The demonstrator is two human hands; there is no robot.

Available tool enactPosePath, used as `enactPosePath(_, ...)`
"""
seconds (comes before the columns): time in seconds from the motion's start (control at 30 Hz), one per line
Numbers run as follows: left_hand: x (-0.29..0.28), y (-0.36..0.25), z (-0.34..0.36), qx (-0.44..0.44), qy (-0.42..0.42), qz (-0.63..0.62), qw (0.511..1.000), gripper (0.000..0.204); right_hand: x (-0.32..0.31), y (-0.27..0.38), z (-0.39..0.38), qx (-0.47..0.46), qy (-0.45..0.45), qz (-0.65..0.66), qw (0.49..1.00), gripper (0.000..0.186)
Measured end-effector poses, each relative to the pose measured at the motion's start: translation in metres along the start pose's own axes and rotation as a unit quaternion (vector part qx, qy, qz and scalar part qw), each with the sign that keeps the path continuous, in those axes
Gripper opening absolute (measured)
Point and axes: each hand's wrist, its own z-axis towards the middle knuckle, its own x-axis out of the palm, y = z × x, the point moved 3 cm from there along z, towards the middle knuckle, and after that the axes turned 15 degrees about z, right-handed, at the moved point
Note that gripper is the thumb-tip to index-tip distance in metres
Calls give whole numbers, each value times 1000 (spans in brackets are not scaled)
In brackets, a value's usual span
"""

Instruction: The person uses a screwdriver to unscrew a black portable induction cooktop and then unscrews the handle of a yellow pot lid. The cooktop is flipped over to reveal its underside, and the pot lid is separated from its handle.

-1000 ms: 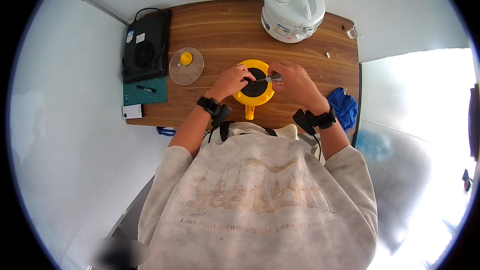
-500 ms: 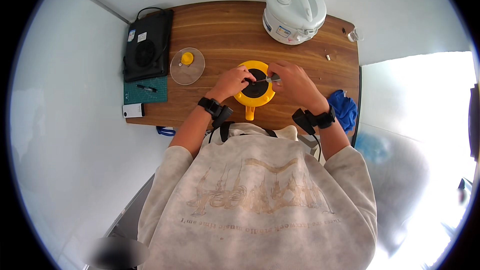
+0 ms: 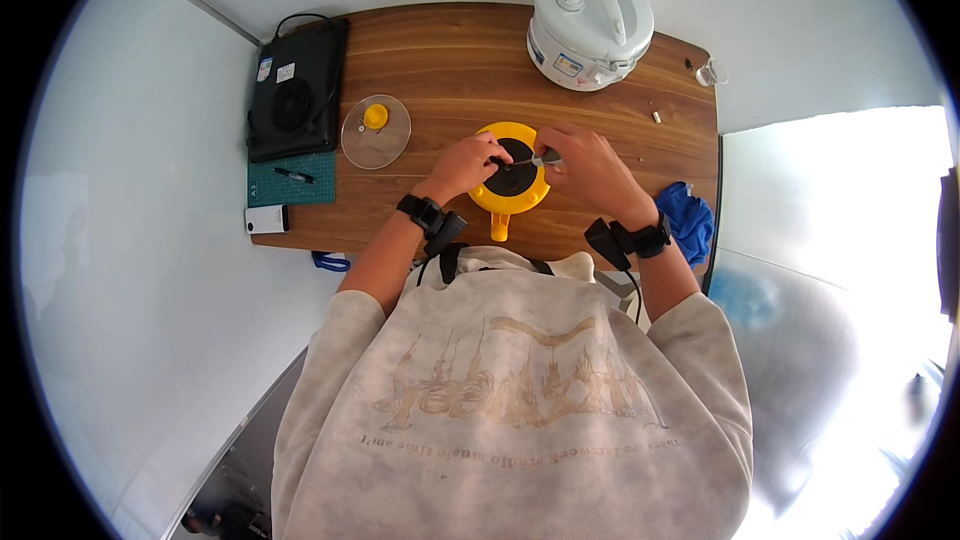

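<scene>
In front of me on the table lies a yellow round body (image 3: 511, 205) with a black disc (image 3: 518, 183) in its middle and a short handle pointing toward me. My right hand (image 3: 578, 157) is closed around a screwdriver (image 3: 546, 157) with a greyish handle. The thin shaft points left across the black disc, its tip close to my left fingertips. My left hand (image 3: 466, 167) reaches over the yellow body's left side, fingers pinched together at the disc. What lies between those fingers is too small to tell.
A clear round lid (image 3: 376, 148) holds a yellow cap (image 3: 375, 117) and small parts. Left stand a black flat appliance (image 3: 290, 100), a green cutting mat (image 3: 300, 190) with a pen, and a white phone-like box (image 3: 267, 220). A white rice cooker (image 3: 590, 25) and blue cloth (image 3: 686, 220) are right.
Both hands stay at almost the same place over the black disc. The screwdriver and the yellow body have not visibly shifted.
</scene>
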Motion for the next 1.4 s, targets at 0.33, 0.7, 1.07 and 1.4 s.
enactPosePath(0.33,1,2,0,2,-8,-14,1000,25,-4,-2,-1,2,6,17,1000,22)
enactPosePath(0.7,3,2,0,9,-11,-11,1000,25,-2,-2,0,12,8,16,1000,20)
enactPosePath(1.07,3,3,0,14,-13,-29,999,23,17,17,22,-25,47,-67,996,17)
enactPosePath(1.4,-5,2,0,-30,-23,-5,999,19,25,31,37,-20,104,-28,994,25)
